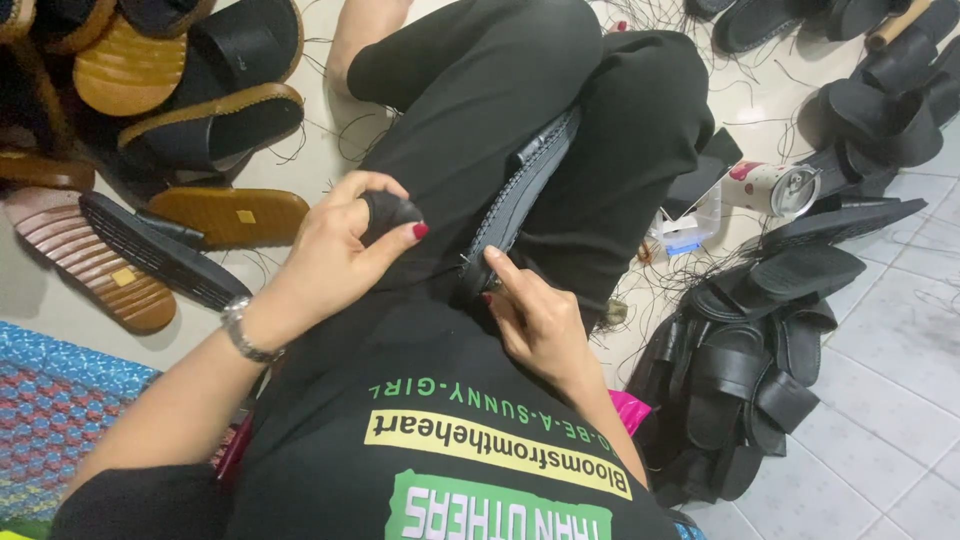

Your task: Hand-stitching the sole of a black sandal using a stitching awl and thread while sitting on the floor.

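I sit on the floor with a black sandal sole (pixel 520 185) clamped edge-up between my knees. My left hand (pixel 345 245) is closed around a small black round handle (pixel 388 212), held just left of the sole's near end. My right hand (pixel 535 315) pinches the near end of the sole, fingertips on its stitched edge. A thin needle or awl tip seems to meet the sole between the two hands, but it is too small to make out clearly. A metal watch (pixel 240 330) sits on my left wrist.
Tan and black sandals (pixel 190 120) lie piled at the left. A heap of black sandals (pixel 760 350) lies at the right on the white tiles, beside a white cup (pixel 765 185) and a small clear box (pixel 690 230). Loose black threads litter the floor. A woven mat (pixel 55 420) is at lower left.
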